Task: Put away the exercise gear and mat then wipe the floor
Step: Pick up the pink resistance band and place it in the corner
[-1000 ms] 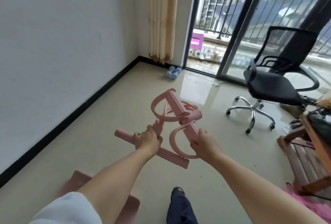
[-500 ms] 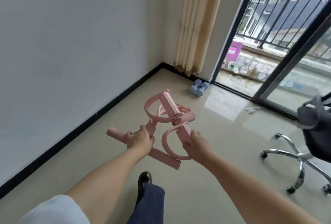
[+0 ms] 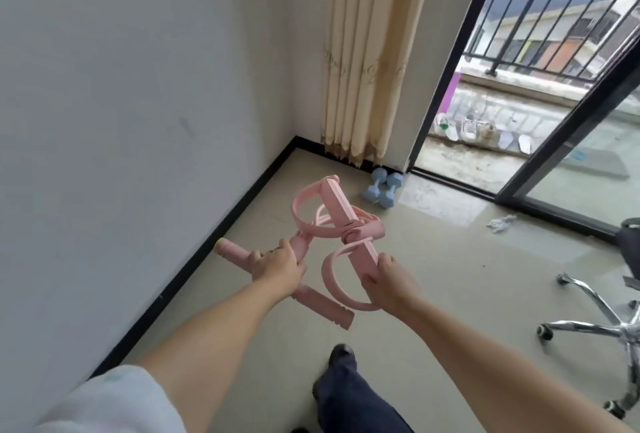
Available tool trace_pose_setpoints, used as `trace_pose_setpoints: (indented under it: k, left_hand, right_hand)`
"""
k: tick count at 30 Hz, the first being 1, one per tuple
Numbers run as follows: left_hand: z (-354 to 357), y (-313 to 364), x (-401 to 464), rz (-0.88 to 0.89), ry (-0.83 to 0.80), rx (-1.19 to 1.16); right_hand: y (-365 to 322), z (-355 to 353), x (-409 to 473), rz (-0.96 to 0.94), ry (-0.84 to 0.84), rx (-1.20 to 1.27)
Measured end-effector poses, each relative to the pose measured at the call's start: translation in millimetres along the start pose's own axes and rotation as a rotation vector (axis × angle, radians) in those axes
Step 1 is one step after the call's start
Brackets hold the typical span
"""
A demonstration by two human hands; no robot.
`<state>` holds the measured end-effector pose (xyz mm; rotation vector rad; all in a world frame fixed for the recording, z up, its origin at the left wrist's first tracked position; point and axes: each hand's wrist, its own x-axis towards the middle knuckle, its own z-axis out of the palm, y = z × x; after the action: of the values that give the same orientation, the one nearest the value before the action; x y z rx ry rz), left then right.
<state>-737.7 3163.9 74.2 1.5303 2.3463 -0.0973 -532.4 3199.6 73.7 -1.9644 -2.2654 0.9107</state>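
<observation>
I carry a pink pedal resistance puller (image 3: 337, 221) in front of me at waist height. My left hand (image 3: 277, 264) grips the middle of its foam handle bar, whose two ends stick out either side of the fist. My right hand (image 3: 389, 278) grips the lower end of the flat pedal bar, beside one of its foot loops. The elastic cords are bunched between the two bars. Two pale blue dumbbells (image 3: 382, 188) lie on the floor in the corner ahead, just below the curtain. The mat is out of view.
A white wall with a black skirting board (image 3: 194, 271) runs along my left. A beige curtain (image 3: 367, 61) hangs in the corner beside the open balcony door (image 3: 446, 61). A crumpled tissue (image 3: 500, 223) lies on the tiles. An office chair's chrome base (image 3: 602, 325) stands at right.
I have walked forward and turned left toward the corner: the dumbbells and curtain are nearer, the chair has slid to the right edge. Both hands keep the same hold on the puller.
</observation>
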Motion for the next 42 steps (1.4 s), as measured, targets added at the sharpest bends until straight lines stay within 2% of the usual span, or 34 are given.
trace_pose_setpoints:
  k: [10, 17, 25, 31, 37, 42]
  left_hand:
    - [-57, 51, 238, -0.058, -0.082, 0.071]
    - [-84, 85, 362, -0.066, -0.122, 0.060]
    - [-89, 130, 514, 0.021, -0.185, 0.131]
    - [-92, 140, 631, -0.006, -0.271, 0.128]
    - [-44, 162, 713, -0.109, -0.394, 0.036]
    - [89, 168, 795, -0.058, -0.403, 0.061]
  right_hand:
    - [-29, -50, 245, 0.003, -0.058, 0.035]
    - [-41, -101, 372, 0.011, -0.105, -0.028]
    - [-40, -120, 501, 0.151, -0.091, 0.005]
    - [-58, -117, 595, 0.278, -0.129, 0.086]
    - [-35, -94, 669, 0.375, -0.198, 0.121]
    - [37, 4, 764, 0.400, -0.276, 0.123]
